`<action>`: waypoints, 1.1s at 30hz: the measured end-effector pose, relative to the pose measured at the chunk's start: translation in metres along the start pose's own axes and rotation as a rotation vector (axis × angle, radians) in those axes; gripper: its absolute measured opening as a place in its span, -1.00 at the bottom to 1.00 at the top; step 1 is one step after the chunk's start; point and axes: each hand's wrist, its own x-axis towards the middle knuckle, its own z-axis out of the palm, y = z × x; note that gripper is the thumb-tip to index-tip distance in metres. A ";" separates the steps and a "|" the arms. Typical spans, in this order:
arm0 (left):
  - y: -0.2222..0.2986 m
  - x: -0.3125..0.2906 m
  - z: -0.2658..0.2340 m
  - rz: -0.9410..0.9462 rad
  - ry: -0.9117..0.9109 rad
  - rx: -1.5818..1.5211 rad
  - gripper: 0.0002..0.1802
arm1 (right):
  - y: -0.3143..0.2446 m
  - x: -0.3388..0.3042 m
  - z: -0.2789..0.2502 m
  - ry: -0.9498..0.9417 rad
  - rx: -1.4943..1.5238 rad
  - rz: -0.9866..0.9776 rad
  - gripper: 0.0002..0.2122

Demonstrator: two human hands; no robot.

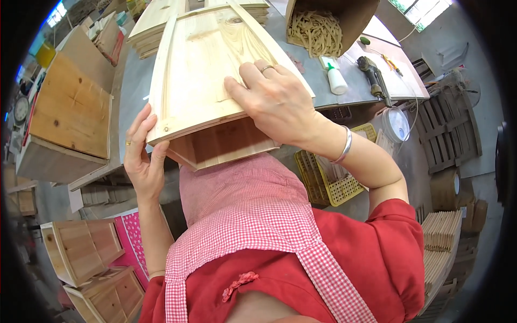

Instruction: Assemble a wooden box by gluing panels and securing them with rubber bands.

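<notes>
A pale pine box (200, 64) with a framed panel on top and an open near end lies across the bench edge, against my apron. My left hand (144, 148) holds its near left corner, fingers along the side and thumb under the edge. On the panel's right side rests my right hand (277, 102), its fingers curled down against the wood and its wrist over the near edge. Whatever is under those fingers, if anything, is hidden. Inside the opening, a reddish-brown wooden board (231, 142) shows.
On the grey bench (132, 81) are a cardboard box (355, 21) of tan strips, a white glue bottle (336, 81) and a power tool (371, 75). Yellow crates (344, 194) and a white bucket (396, 124) stand below right. Wooden boxes (83, 250) lie at lower left.
</notes>
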 end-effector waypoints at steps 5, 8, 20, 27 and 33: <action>-0.001 0.003 -0.003 0.010 -0.044 0.061 -0.51 | 0.002 -0.007 -0.010 -0.017 0.157 0.043 -0.65; -0.001 0.000 -0.008 0.007 -0.033 0.102 -0.51 | 0.010 -0.025 -0.024 0.060 0.375 0.082 -0.54; 0.007 0.000 -0.007 -0.066 -0.017 0.042 -0.39 | 0.038 -0.100 0.018 0.301 0.971 0.492 -0.48; 0.001 0.007 -0.022 -0.002 -0.086 0.158 -0.35 | 0.050 -0.091 0.010 0.237 0.876 0.438 -0.55; -0.030 0.056 -0.035 -0.238 -0.142 -0.177 -0.28 | 0.088 -0.062 0.037 0.188 1.117 0.519 -0.54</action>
